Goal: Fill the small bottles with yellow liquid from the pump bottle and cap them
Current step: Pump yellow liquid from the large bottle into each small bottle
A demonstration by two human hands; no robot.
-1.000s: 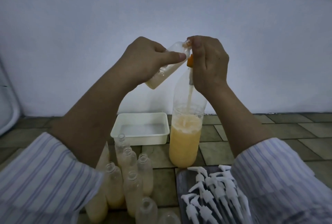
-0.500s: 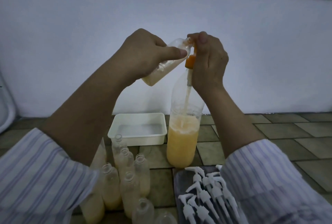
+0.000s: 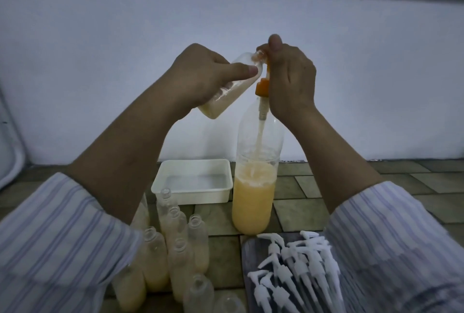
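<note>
A tall clear pump bottle [image 3: 253,202] stands on the tiled floor, about half full of yellow liquid, with an orange pump head [image 3: 262,86] on top. My right hand [image 3: 288,81] grips the pump head, thumb up over its top. My left hand [image 3: 200,81] holds a small clear bottle [image 3: 226,98] tilted, its mouth against the pump spout, with some pale yellow liquid in its lower end. Several small uncapped bottles [image 3: 175,245] stand at the lower left, most partly filled. White pump caps [image 3: 291,270] lie in a heap at the lower right.
A white rectangular tub [image 3: 193,193] sits on the floor behind the small bottles, left of the pump bottle. A pale wall rises close behind it. The caps lie on a dark tray [image 3: 248,252]. Striped sleeves fill both lower corners.
My right thumb has risen with the pump head, which now stands higher above the bottle neck. The small bottle has stayed tilted at the spout.
</note>
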